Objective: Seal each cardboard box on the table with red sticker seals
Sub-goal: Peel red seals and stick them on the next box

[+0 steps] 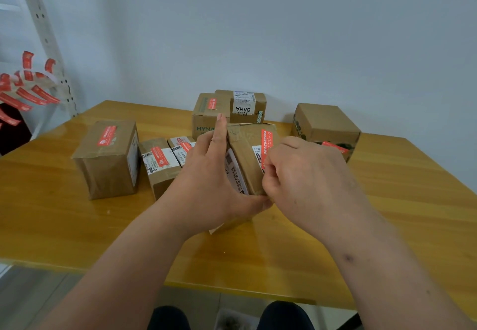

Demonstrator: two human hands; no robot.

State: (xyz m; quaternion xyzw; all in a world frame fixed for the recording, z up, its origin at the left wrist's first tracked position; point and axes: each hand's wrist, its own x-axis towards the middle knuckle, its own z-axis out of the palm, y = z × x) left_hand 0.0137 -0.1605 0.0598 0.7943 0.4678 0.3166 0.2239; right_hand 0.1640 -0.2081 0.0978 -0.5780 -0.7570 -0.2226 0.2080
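A small cardboard box point(246, 149) stands tilted above the middle of the wooden table point(51, 221). My left hand point(211, 174) grips its left side, with the forefinger straight up along the edge and the thumb under the near corner. A red sticker seal point(267, 143) runs down the box's upper face. My right hand point(304, 177) has its fingers curled at the lower end of that seal, against the box. Whether it pinches the seal is hidden by the knuckles.
Other cardboard boxes with red seals stand around: a large one point(108, 156) at left, two slim ones point(161, 164) beside it, two point(227, 109) at the back, one point(326, 129) at right. Loose red seals point(25, 89) hang from a shelf post at far left.
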